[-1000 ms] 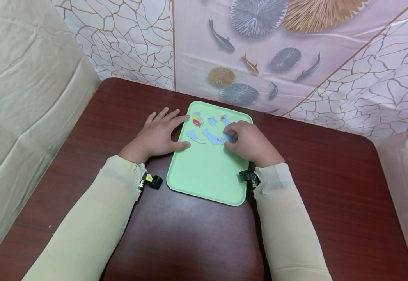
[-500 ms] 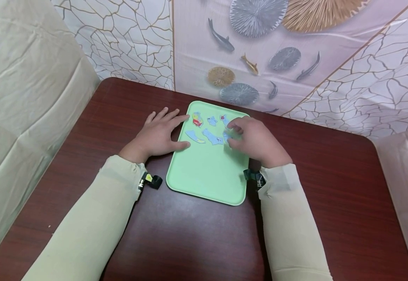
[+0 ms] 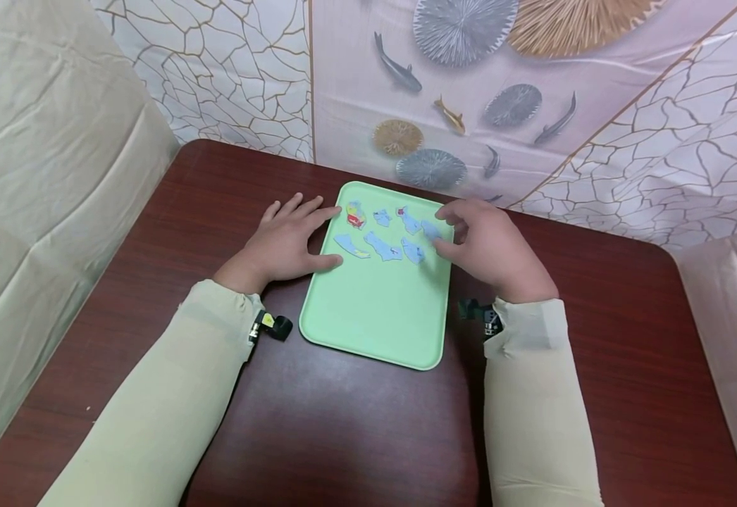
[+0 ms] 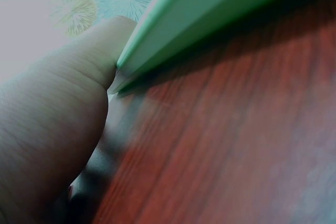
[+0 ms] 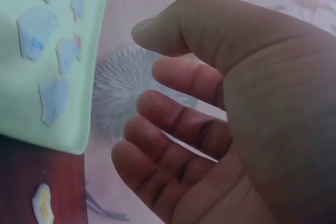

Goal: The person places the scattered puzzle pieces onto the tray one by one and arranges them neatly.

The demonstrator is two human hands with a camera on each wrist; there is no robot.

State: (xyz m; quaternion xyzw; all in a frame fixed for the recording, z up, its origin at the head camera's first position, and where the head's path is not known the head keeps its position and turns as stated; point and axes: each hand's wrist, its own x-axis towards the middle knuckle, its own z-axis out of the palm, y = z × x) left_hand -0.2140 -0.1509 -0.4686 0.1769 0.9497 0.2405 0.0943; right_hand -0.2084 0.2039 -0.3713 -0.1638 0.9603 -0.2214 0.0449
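A light green tray lies on the table, bearing several flat, irregular puzzle pieces in two rows near its far end. Most are pale blue; one piece is red and yellow. My left hand rests at the tray's left edge with fingers spread, thumb and forefinger at the rim. Over the right edge hovers my right hand, its fingers loosely bent and nothing between them in the right wrist view. Nearest to its fingertips is a pale blue piece, just right of another blue piece.
A small piece with a yellow patch lies on the dark wooden table beside the tray, hidden behind my right hand in the head view. Patterned cloth hangs at the table's far edge, and pale cloth at the left.
My right hand has moved right, off the lower right puzzle piece to the tray's right edge, uncovering blue pieces. My left hand stays where it was.
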